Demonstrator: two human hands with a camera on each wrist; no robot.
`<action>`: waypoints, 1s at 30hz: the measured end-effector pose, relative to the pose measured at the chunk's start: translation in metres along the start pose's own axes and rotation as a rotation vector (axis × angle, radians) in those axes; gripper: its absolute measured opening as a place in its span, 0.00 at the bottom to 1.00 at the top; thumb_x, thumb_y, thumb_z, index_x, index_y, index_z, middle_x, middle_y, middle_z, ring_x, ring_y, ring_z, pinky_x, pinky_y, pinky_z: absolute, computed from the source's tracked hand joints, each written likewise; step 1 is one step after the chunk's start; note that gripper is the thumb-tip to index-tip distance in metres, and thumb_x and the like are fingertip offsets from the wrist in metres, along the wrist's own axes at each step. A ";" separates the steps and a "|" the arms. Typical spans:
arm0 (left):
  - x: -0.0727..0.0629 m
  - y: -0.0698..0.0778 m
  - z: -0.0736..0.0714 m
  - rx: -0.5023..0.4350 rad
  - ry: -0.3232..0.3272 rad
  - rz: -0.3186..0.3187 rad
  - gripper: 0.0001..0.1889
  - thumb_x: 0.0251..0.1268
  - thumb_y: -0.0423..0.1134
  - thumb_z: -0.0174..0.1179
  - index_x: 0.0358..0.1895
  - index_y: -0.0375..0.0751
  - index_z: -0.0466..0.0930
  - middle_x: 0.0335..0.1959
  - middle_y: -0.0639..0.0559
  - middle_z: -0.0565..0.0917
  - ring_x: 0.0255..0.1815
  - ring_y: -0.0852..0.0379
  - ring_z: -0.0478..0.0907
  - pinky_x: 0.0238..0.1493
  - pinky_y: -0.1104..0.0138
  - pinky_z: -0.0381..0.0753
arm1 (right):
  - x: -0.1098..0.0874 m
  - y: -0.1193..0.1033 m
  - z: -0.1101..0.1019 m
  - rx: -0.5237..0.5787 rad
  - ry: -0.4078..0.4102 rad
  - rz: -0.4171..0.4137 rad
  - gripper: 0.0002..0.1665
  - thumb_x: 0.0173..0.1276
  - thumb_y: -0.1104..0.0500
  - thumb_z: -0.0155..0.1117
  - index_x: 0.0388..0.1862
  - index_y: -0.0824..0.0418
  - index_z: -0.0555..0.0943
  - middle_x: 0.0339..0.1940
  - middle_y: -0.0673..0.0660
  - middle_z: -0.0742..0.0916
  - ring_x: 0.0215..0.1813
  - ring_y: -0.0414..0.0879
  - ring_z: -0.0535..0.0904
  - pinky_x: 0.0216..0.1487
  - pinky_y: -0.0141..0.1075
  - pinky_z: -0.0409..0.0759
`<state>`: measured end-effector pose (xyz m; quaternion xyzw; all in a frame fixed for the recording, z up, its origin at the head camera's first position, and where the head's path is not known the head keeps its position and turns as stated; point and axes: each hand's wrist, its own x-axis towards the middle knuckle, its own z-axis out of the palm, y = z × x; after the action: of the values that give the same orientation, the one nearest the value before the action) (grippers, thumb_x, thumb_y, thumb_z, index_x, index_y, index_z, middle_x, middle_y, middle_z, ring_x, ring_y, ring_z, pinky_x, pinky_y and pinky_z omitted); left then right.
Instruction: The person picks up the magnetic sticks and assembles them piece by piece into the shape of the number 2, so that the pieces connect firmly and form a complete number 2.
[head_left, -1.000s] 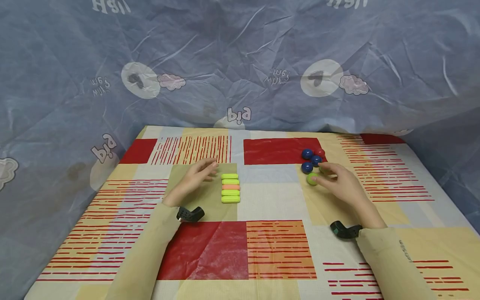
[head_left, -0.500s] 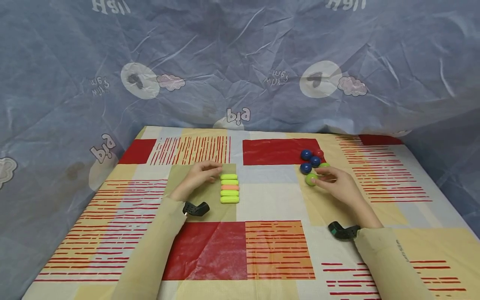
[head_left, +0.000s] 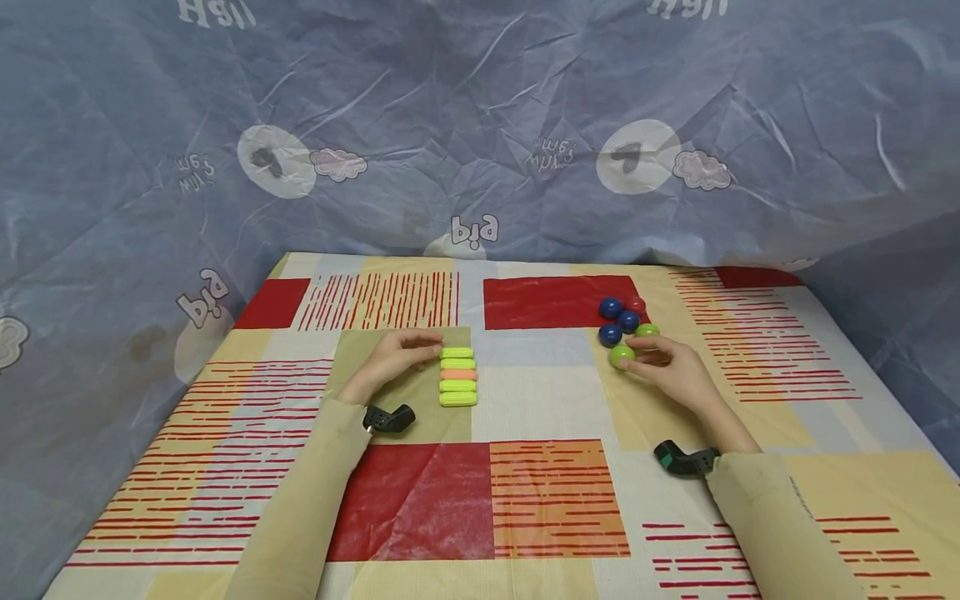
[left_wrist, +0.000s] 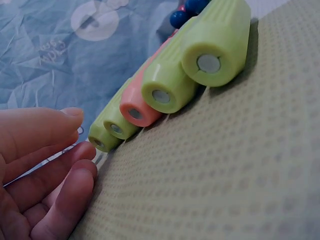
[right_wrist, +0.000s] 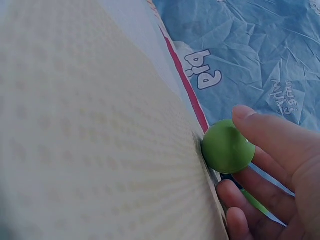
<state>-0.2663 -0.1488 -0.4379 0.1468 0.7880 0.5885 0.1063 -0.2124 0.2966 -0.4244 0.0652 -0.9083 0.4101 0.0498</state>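
Several short ribbed magnetic rods (head_left: 457, 375), yellow-green with one orange among them, lie side by side in a row, pale round discs in their near ends (left_wrist: 208, 63). At the far left end of the row is my left hand (head_left: 393, 360). Its fingers are loosely bent beside the farthest rod (left_wrist: 104, 139), and nothing shows between them. My right hand (head_left: 677, 372) holds a green ball (right_wrist: 228, 146) between thumb and fingers, low at the table surface. Behind it sits a second green ball (head_left: 647, 332), partly hidden by the fingers in the right wrist view.
Blue balls (head_left: 610, 335) and one red ball (head_left: 636, 305) cluster just beyond the right hand. A patterned cloth (head_left: 540, 392) covers the table. A blue-grey wrinkled sheet (head_left: 480, 125) hangs behind it and along the sides.
My left hand has moved right and slightly nearer to the far end of the row, its fingers bending more. My right index finger has come down closer to the green ball.
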 end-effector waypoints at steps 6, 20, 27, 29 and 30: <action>0.000 0.000 0.000 0.083 -0.004 0.029 0.16 0.61 0.40 0.64 0.52 0.40 0.81 0.47 0.48 0.82 0.31 0.57 0.77 0.32 0.66 0.79 | 0.002 0.007 0.004 0.047 -0.010 -0.010 0.31 0.58 0.47 0.70 0.56 0.62 0.78 0.44 0.60 0.84 0.37 0.32 0.78 0.38 0.22 0.75; -0.001 0.003 0.003 0.194 -0.015 0.098 0.15 0.61 0.37 0.63 0.51 0.36 0.82 0.47 0.43 0.82 0.28 0.53 0.75 0.26 0.68 0.77 | 0.000 0.010 0.005 0.022 -0.020 0.037 0.34 0.58 0.43 0.69 0.57 0.62 0.77 0.45 0.60 0.83 0.40 0.39 0.77 0.38 0.24 0.74; 0.001 -0.001 0.004 0.287 0.017 0.139 0.14 0.61 0.39 0.64 0.49 0.42 0.84 0.45 0.49 0.83 0.31 0.58 0.74 0.31 0.68 0.76 | -0.001 0.012 0.006 0.020 -0.003 0.020 0.33 0.58 0.44 0.69 0.56 0.62 0.78 0.42 0.60 0.84 0.38 0.39 0.77 0.37 0.24 0.73; 0.002 -0.002 0.005 0.317 0.025 0.153 0.13 0.61 0.39 0.63 0.49 0.43 0.84 0.45 0.50 0.83 0.34 0.58 0.73 0.34 0.68 0.74 | -0.002 0.012 0.005 0.018 0.001 0.017 0.32 0.58 0.44 0.69 0.56 0.61 0.78 0.42 0.59 0.84 0.38 0.39 0.77 0.36 0.24 0.73; 0.002 -0.002 0.005 0.326 0.028 0.157 0.13 0.61 0.39 0.63 0.49 0.43 0.84 0.45 0.51 0.83 0.35 0.58 0.73 0.35 0.68 0.73 | -0.002 0.013 0.005 0.016 0.004 0.015 0.32 0.58 0.44 0.69 0.56 0.61 0.78 0.41 0.59 0.84 0.37 0.40 0.77 0.36 0.25 0.73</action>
<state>-0.2664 -0.1442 -0.4418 0.2152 0.8605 0.4612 0.0239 -0.2126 0.3009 -0.4376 0.0580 -0.9054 0.4179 0.0481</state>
